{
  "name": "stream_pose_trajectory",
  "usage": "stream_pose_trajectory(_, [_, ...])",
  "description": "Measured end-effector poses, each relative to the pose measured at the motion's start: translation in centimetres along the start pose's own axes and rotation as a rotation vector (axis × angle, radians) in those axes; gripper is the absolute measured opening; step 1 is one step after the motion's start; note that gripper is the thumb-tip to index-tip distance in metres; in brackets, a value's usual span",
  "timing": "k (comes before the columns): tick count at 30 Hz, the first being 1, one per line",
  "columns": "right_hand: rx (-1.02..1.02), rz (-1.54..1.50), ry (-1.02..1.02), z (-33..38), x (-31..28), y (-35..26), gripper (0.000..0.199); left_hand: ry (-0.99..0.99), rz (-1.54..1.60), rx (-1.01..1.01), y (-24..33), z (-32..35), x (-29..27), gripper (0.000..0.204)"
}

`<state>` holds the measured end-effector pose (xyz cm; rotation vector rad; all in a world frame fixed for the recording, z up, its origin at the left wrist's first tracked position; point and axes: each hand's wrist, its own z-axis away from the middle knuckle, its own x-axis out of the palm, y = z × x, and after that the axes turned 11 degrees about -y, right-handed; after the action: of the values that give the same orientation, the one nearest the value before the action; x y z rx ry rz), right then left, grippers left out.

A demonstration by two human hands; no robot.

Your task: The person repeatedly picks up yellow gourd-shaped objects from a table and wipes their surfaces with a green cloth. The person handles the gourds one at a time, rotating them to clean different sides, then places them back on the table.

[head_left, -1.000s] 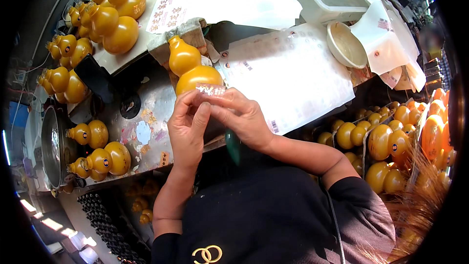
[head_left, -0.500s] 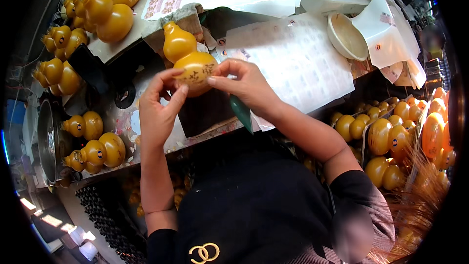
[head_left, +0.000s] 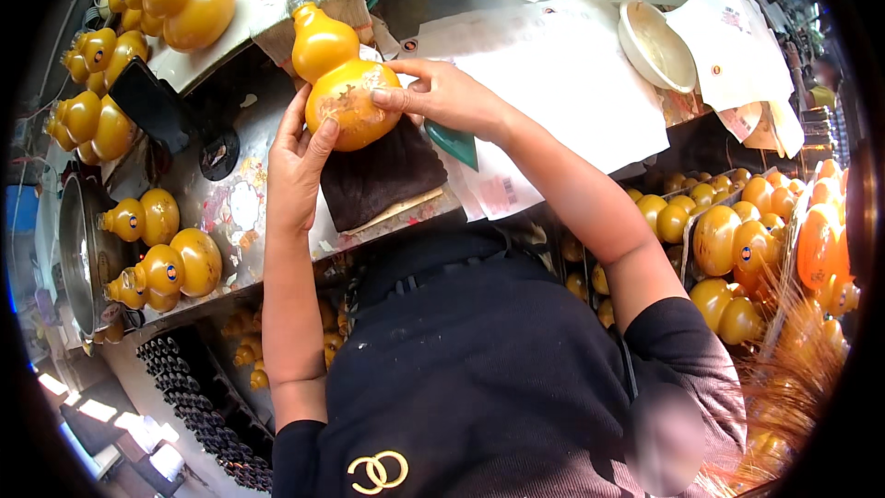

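A glossy yellow gourd [head_left: 324, 41] leans with its narrow neck away from me, resting near a folded greyish cloth [head_left: 341, 7]. Dark markings, perhaps a decal, show on its lower bulb. My left hand [head_left: 297, 166] is closed around the lower left side, thumb on the front. From the right, my right hand [head_left: 447, 100] grips the same bulb, its thumb pressed on the markings and its fingers over the upper side. Beneath lies a dark brown cloth [head_left: 383, 189]. A green flat pointed piece [head_left: 453, 144], perhaps a scraper, sits just below my right wrist.
More yellow gourds [head_left: 194, 260] stand along the left, beside a metal basin [head_left: 78, 254] and a phone on a stand [head_left: 147, 106]. White decal sheets [head_left: 553, 101] cover the table's right half, with a white bowl [head_left: 656, 46] beyond. Crates of gourds [head_left: 724, 240] stand at right.
My fingertips were pinching at the markings on the lower bulb; now both hands wrap around it, the right thumb flat on the surface. The view has shifted slightly.
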<state>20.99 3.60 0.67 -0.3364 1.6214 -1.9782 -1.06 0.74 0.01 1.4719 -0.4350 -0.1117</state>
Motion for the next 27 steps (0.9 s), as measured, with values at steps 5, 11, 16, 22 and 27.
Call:
stream_pose_trajectory(5, [0.0, 0.043, 0.022, -0.6, 0.0, 0.6, 0.07, -0.007, -0.011, 0.01, -0.5, 0.2, -0.4, 0.067])
stream_pose_trajectory(11, [0.019, -0.01, 0.058, -0.4, 0.4, 0.5, 0.085, -0.016, -0.012, 0.027, -0.8, 0.3, -0.7, 0.067])
stream_pose_trajectory(16, [0.006, -0.044, 0.034, -0.3, 0.5, 0.2, 0.083, -0.004, 0.061, -0.001, -0.3, 0.4, -0.1, 0.074])
stream_pose_trajectory(22, [-0.001, -0.082, 0.008, -0.4, 0.5, 0.8, 0.083, -0.022, 0.036, 0.001, -0.5, 0.4, -0.4, 0.075])
stream_pose_trajectory(27, [0.037, -0.044, -0.04, 0.1, 0.3, -0.4, 0.069, -0.021, 0.021, -0.002, -0.3, 0.2, -0.6, 0.073])
